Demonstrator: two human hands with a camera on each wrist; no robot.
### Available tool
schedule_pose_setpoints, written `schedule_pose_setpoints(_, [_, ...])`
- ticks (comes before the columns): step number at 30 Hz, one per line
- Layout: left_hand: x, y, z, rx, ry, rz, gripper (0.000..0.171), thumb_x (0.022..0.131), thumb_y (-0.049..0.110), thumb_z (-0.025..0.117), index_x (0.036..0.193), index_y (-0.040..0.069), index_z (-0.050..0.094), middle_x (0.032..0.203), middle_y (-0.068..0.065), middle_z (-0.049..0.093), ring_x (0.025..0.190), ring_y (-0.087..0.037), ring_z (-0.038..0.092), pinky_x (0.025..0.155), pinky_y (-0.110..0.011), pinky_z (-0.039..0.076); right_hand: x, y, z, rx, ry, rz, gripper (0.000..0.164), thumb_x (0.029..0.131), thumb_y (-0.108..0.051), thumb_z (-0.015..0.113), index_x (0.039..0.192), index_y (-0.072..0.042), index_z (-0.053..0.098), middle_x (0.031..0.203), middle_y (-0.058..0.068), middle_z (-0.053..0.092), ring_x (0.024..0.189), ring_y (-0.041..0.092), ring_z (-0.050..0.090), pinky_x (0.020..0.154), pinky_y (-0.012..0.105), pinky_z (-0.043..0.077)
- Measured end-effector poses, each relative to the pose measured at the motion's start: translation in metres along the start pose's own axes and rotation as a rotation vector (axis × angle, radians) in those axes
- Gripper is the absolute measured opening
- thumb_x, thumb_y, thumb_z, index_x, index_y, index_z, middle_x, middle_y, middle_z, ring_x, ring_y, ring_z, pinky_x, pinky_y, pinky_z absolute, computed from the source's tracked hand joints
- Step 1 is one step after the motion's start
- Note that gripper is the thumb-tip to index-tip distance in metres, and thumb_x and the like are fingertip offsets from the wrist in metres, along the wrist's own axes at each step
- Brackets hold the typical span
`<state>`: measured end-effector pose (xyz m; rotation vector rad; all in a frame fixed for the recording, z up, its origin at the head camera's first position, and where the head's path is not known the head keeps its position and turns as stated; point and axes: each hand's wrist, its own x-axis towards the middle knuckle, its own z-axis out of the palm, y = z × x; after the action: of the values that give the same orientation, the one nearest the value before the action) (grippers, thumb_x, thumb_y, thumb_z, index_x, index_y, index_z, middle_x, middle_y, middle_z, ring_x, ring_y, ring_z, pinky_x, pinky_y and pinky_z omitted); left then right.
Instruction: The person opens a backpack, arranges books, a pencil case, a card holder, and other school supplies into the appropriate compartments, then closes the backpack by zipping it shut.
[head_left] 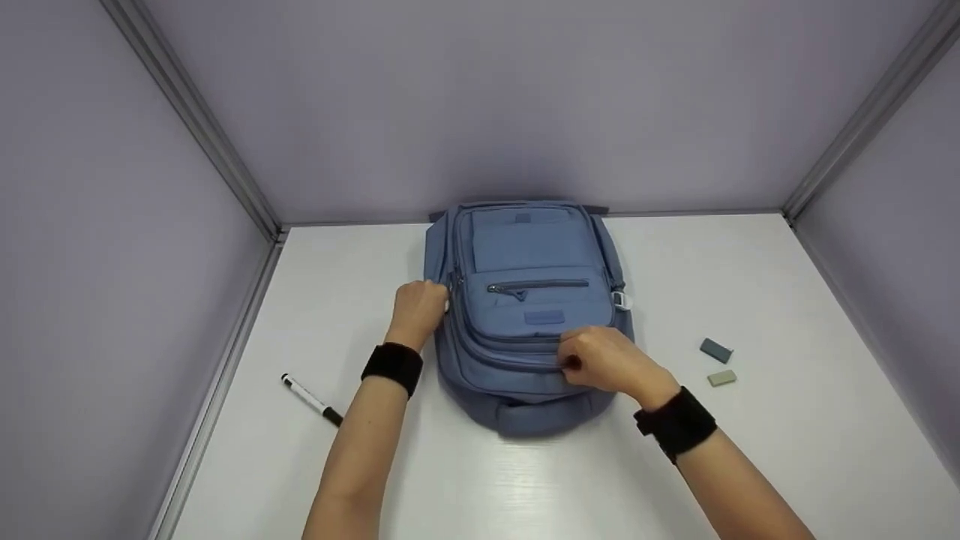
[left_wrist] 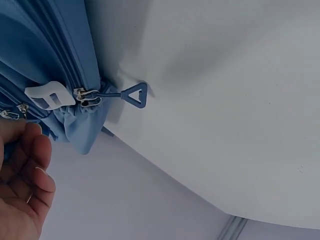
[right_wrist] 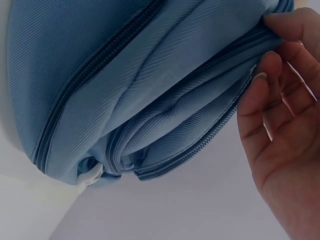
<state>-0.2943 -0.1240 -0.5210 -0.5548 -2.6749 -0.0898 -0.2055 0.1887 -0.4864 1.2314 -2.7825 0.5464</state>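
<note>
A blue backpack (head_left: 544, 255) lies front side up on the white table. At its left side my left hand (head_left: 420, 306) pinches a zipper pull; in the left wrist view the fingertips (left_wrist: 31, 131) partly hide the pull just below a metal slider (left_wrist: 23, 107). My right hand (head_left: 604, 360) pinches the zippered edge of the backpack's front compartment, at the lower right. In the right wrist view the thumb and fingers (right_wrist: 270, 65) hold that edge, and the compartment's zipper (right_wrist: 195, 152) is parted from the opposite side.
A black-and-white marker (head_left: 307, 396) lies on the table (head_left: 517, 487) at the left. Two small blocks, one dark teal (head_left: 716, 350) and one pale green (head_left: 721, 378), lie at the right. White buckles and a triangular zipper pull (left_wrist: 135, 95) hang at the backpack's sides. Walls enclose the table.
</note>
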Motion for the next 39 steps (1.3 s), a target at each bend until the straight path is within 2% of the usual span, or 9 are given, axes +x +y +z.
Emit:
schedule_pose_setpoints(10, [0.007, -0.003, 0.005, 0.05, 0.053, -0.067, 0.023, 0.081, -0.006, 0.061, 0.062, 0.004, 0.071, 0.061, -0.015, 0.065, 0.054, -0.031, 0.062, 0.049, -0.043, 0.05, 0.003, -0.001, 0.002, 0.085, -0.044, -0.013, 0.015, 0.071, -0.004, 0.075, 0.073, -0.017, 0.068, 0.075, -0.011, 0.056, 0.067, 0.008, 0.053, 0.061, 0.029, 0.048])
schedule_pose_setpoints(18, [0.01, -0.005, 0.006, 0.08, -0.023, -0.099, 0.024, 0.079, -0.01, 0.061, 0.063, 0.004, 0.071, 0.063, -0.014, 0.065, 0.056, -0.03, 0.062, 0.05, -0.042, 0.05, 0.003, -0.002, 0.0, 0.146, -0.09, -0.027, 0.014, 0.073, -0.003, 0.077, 0.072, -0.014, 0.069, 0.073, -0.009, 0.057, 0.065, 0.009, 0.053, 0.06, 0.029, 0.047])
schedule_pose_setpoints(22, [0.01, -0.003, 0.008, 0.064, -0.023, -0.109, 0.025, 0.081, -0.01, 0.06, 0.062, 0.003, 0.069, 0.063, -0.014, 0.065, 0.056, -0.03, 0.062, 0.049, -0.041, 0.05, 0.002, -0.002, -0.001, 0.148, -0.1, -0.02, 0.015, 0.073, -0.003, 0.077, 0.072, -0.015, 0.068, 0.073, -0.009, 0.057, 0.064, 0.008, 0.051, 0.059, 0.027, 0.045])
schedule_pose_setpoints(28, [0.009, 0.003, 0.008, 0.047, -0.025, -0.166, 0.022, 0.084, -0.008, 0.061, 0.067, 0.002, 0.071, 0.067, -0.016, 0.066, 0.059, -0.032, 0.063, 0.051, -0.044, 0.05, 0.0, -0.002, -0.001, 0.117, -0.094, 0.003, 0.011, 0.075, -0.007, 0.079, 0.075, -0.014, 0.07, 0.074, -0.009, 0.058, 0.065, 0.008, 0.052, 0.059, 0.027, 0.046])
schedule_pose_setpoints(31, [0.009, 0.007, 0.007, 0.06, -0.025, -0.187, 0.015, 0.086, -0.005, 0.06, 0.078, -0.003, 0.072, 0.075, -0.018, 0.066, 0.066, -0.034, 0.065, 0.056, -0.045, 0.051, 0.0, -0.002, -0.001, 0.115, -0.093, 0.02, 0.011, 0.076, -0.009, 0.081, 0.078, -0.013, 0.071, 0.076, -0.008, 0.06, 0.066, 0.008, 0.054, 0.06, 0.028, 0.047])
schedule_pose_setpoints(34, [0.011, 0.011, 0.004, 0.048, -0.019, -0.198, 0.018, 0.093, 0.0, 0.056, 0.101, -0.006, 0.07, 0.091, -0.021, 0.067, 0.079, -0.036, 0.066, 0.066, -0.047, 0.052, 0.0, -0.002, -0.002, 0.115, -0.095, 0.031, 0.01, 0.077, -0.013, 0.082, 0.081, -0.013, 0.073, 0.079, -0.008, 0.062, 0.068, 0.008, 0.055, 0.062, 0.029, 0.049])
schedule_pose_setpoints(37, [0.015, 0.014, 0.0, 0.005, -0.068, -0.183, 0.032, 0.1, 0.006, 0.047, 0.128, -0.004, 0.059, 0.114, -0.021, 0.063, 0.101, -0.037, 0.062, 0.079, -0.049, 0.05, 0.0, -0.003, -0.002, 0.119, -0.096, 0.046, 0.01, 0.079, -0.018, 0.082, 0.083, -0.014, 0.074, 0.081, -0.009, 0.064, 0.069, 0.008, 0.057, 0.064, 0.029, 0.05])
schedule_pose_setpoints(39, [0.017, 0.015, -0.002, -0.024, -0.137, -0.16, 0.039, 0.103, 0.008, 0.042, 0.141, 0.0, 0.049, 0.128, -0.02, 0.058, 0.115, -0.036, 0.056, 0.088, -0.051, 0.047, 0.001, -0.003, -0.003, 0.124, -0.09, 0.053, 0.011, 0.08, -0.022, 0.082, 0.085, -0.014, 0.075, 0.082, -0.009, 0.065, 0.07, 0.007, 0.057, 0.064, 0.029, 0.05])
